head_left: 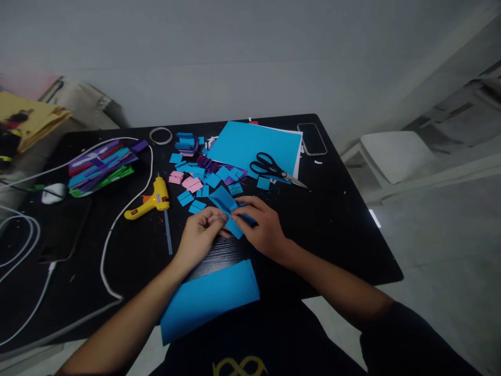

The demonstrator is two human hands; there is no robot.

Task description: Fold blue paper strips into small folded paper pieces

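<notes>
A folded blue paper strip (225,200) is held between both hands above the black table. My left hand (201,232) pinches its near left edge, thumb against fingers. From the other side, my right hand (262,224) is closed on the same strip, and a darker blue flap shows under its fingers. Just beyond the hands lie several small blue folded paper pieces (213,180) and a few pink paper pieces (192,184). Close to my body a larger folded blue sheet (211,295) rests at the table edge.
Black-handled scissors (270,166) lie over a large blue sheet (250,143). A yellow glue gun (154,200) sits left of my hands, beside a white cable (105,250). Further out are a tape roll (160,136), a bundle of coloured strips (102,166) and a phone (312,139).
</notes>
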